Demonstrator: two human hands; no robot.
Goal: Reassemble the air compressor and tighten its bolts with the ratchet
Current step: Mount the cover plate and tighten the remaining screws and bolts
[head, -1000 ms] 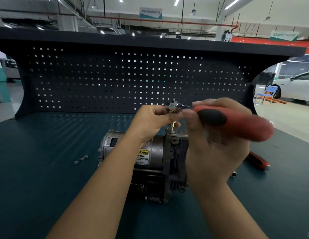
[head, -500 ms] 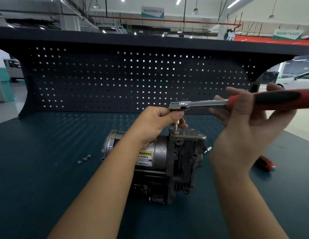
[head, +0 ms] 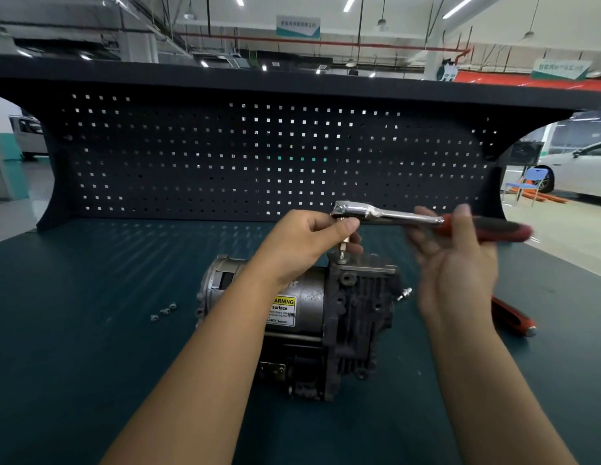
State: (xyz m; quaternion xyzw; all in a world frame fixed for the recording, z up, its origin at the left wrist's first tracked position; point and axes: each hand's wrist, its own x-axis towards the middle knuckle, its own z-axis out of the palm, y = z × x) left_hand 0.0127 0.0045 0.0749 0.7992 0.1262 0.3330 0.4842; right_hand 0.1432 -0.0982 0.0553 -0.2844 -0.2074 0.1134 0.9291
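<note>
Ratchet [head: 393, 214] lower, nearer; "WARNING" label [head: 283, 310]

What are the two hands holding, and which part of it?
Both hold the ratchet. The left hand pinches it just under its metal head. The right hand grips the red handle, near where the shiny shaft ends.

The chrome ratchet [head: 386, 214] with its red-and-black handle has swung round: a second ago the handle pointed toward the person, wrapped deep inside the curled fingers of the right hand [head: 460, 273], and now it points out to the right, sticking out past the thumb. That hand's grip has loosened from a full wrap to fingers [head: 426, 239] spread nearly straight behind the shaft with the thumb raised in front.
</note>
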